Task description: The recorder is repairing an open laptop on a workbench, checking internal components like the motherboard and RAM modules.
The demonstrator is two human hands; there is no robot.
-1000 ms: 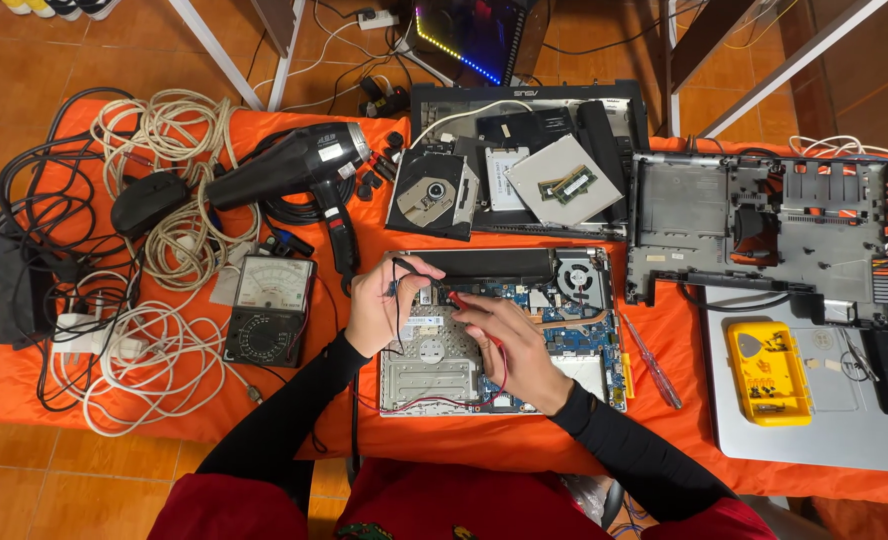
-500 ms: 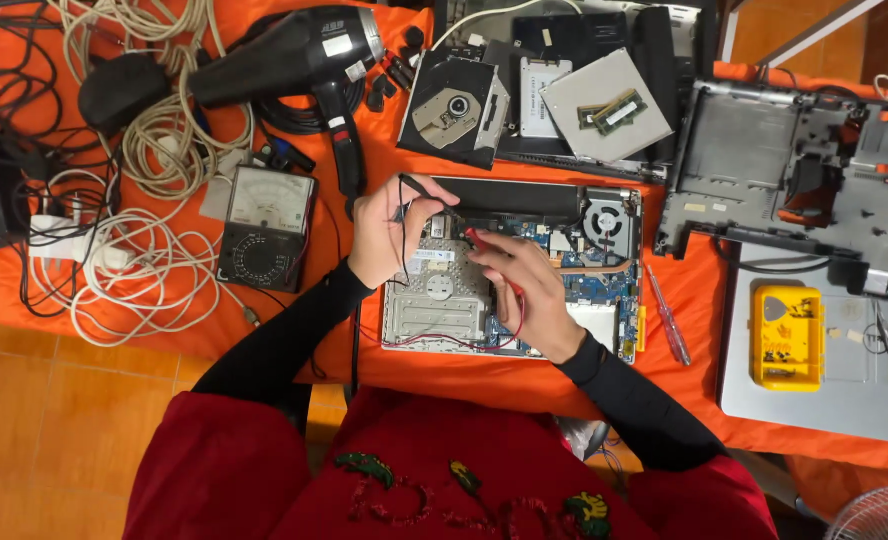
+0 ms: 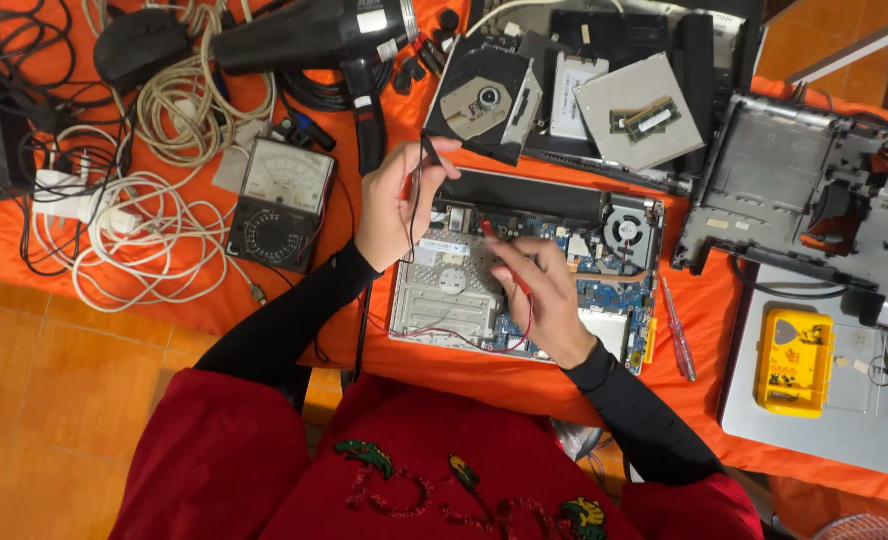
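Since 0.5 s ago, both hands sit lower on the opened laptop board. Left hand pinches the black probe; right hand grips the red probe against the board. A slipped tip could bridge 2 contacts, shorting them.

The opened laptop base lies on the orange cloth, its board and fan bare. Over its upper left corner the left hand pinches a black probe. Over its middle the right hand grips a red probe, tip down on the board. Left of the laptop base sits a dial meter; just right of it lies a red screwdriver; above it, a disc drive.
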